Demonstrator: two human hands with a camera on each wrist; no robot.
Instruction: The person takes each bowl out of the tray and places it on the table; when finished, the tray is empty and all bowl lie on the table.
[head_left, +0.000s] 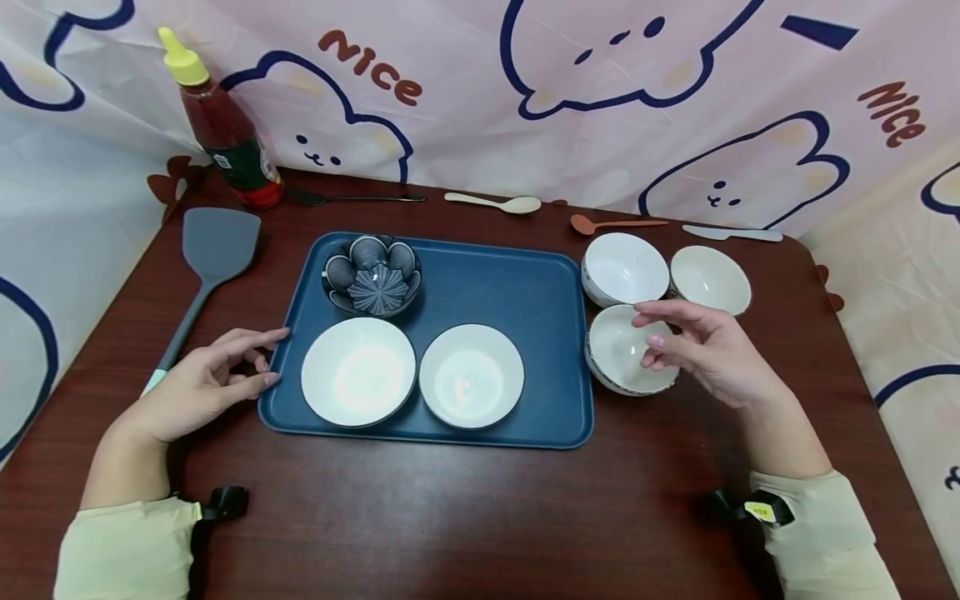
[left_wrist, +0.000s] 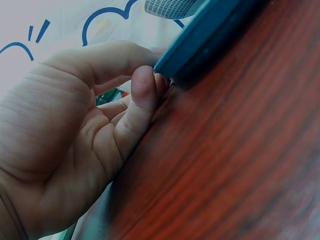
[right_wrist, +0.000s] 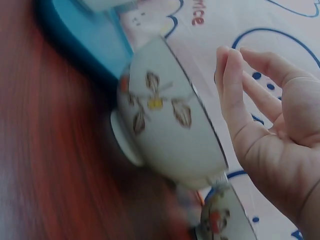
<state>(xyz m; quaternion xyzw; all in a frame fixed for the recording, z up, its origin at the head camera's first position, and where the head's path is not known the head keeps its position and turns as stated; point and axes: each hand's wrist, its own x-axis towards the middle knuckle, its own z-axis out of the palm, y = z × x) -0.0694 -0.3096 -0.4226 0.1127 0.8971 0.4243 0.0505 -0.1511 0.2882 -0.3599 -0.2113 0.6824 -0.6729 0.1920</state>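
At the left edge of the blue tray (head_left: 555, 350) my left hand (head_left: 202, 379) touches the rim with index finger and thumb; the left wrist view shows these fingertips right at the tray edge (left_wrist: 185, 50). On the tray are a dark, petal-patterned bowl (head_left: 378, 287) and two white dishes, the larger one (head_left: 358, 371) left of the smaller one (head_left: 472, 375). My right hand (head_left: 708, 346) hovers over the nearest white bowl (head_left: 626, 354), fingers loosely bent and holding nothing. In the right wrist view this bowl (right_wrist: 165, 110) has a leaf pattern outside.
Two more white bowls (head_left: 626, 265) (head_left: 711, 279) stand behind my right hand. Along the back lie a dark fork (head_left: 360, 198), a cream spoon (head_left: 495, 202), a brown spoon (head_left: 615, 223) and a pale knife (head_left: 731, 232). A grey spatula (head_left: 217, 242) and a red sauce bottle (head_left: 228, 133) are at left.
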